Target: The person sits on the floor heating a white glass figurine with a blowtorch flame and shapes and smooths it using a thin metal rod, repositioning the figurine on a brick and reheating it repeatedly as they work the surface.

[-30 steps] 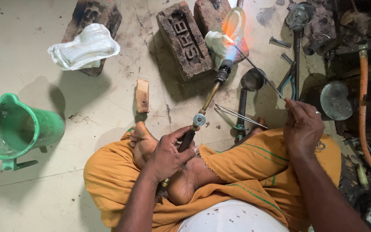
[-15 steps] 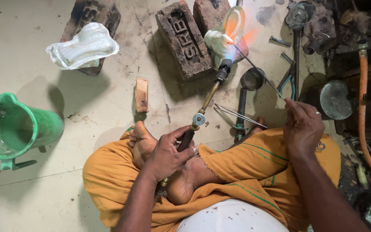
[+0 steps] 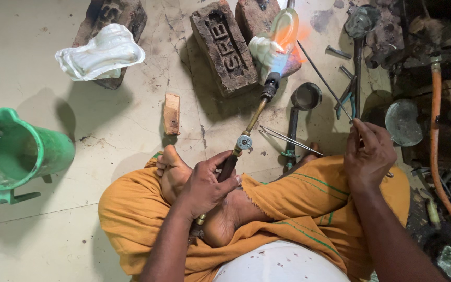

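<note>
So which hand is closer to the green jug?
Left. The left hand grips the torch mid-floor, nearer the green jug at the far left; the right hand is farther right.

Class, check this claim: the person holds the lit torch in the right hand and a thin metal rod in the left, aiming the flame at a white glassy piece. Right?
No, the hands are swapped. The head view shows the left hand gripping the torch and the right hand holding the thin metal rod; the flame does play on the white glassy piece.

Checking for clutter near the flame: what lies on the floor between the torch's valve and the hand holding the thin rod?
In the head view, metal tweezers lie between the torch valve and the right hand, beside a small ladle.
</note>
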